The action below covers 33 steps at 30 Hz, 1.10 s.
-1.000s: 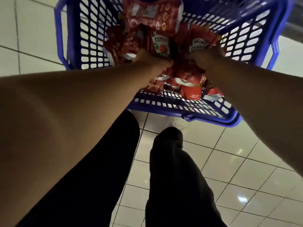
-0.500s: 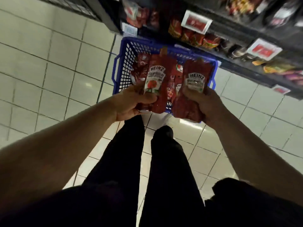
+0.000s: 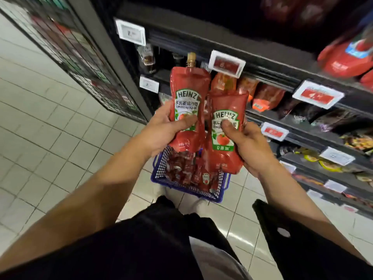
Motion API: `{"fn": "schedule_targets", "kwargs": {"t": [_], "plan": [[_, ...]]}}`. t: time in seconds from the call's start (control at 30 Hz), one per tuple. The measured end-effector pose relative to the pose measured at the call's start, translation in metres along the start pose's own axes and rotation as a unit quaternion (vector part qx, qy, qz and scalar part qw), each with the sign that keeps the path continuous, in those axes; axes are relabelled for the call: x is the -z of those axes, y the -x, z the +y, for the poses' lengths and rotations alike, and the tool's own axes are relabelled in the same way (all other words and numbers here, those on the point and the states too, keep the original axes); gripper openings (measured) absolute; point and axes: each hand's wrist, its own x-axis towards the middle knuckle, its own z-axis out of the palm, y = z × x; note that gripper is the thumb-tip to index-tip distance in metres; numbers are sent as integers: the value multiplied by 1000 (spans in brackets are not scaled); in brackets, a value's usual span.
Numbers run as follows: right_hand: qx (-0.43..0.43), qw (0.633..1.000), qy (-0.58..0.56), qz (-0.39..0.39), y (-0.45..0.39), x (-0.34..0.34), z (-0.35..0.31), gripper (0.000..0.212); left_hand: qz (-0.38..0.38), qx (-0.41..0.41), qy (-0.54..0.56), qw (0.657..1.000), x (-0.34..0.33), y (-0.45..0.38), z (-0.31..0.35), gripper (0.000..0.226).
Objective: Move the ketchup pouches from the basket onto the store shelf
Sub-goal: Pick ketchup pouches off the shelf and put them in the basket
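My left hand (image 3: 161,132) grips a ketchup pouch (image 3: 187,102) upright, thumb pressed across its label and fingers curled behind, with the gold cap at the top. My right hand (image 3: 245,146) holds a second pouch (image 3: 226,136) the same way, thumb on the label, its top edge lower than the first one's. The two pouches stand side by side, their edges touching or nearly so. Directly below them, toward 6 o'clock, sits the blue basket (image 3: 159,176) on the tiled floor (image 3: 50,118), with more red pouches (image 3: 185,168) lying inside. From 12 to 3 o'clock of my hands runs the dark store shelf (image 3: 268,63), carrying white and red price tags (image 3: 227,64) along its edges and red packets (image 3: 266,96) behind them. At 10 o'clock stands a wire mesh rack (image 3: 80,53).
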Motion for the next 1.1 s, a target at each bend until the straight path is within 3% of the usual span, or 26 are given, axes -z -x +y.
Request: {"fn": "schedule_targets", "kwargs": {"t": [0.27,0.43,0.73,0.87,1.1], "plan": [[146,987,45,-41,30,-33,-133,22,-8,-184,-37,982,9,9,127,38],[216,975,34,-48,28,-57,-183,12,-3,-279,-70,958,26,-7,192,46],[255,967,3,8,-10,-115,-250,24,-11,-364,-142,920,75,-65,290,52],[269,962,-7,54,-29,-140,-279,31,-14,-348,-140,927,95,-93,345,56],[279,955,-1,99,-45,-164,-296,26,40,-207,-126,969,107,-141,414,47]]}}
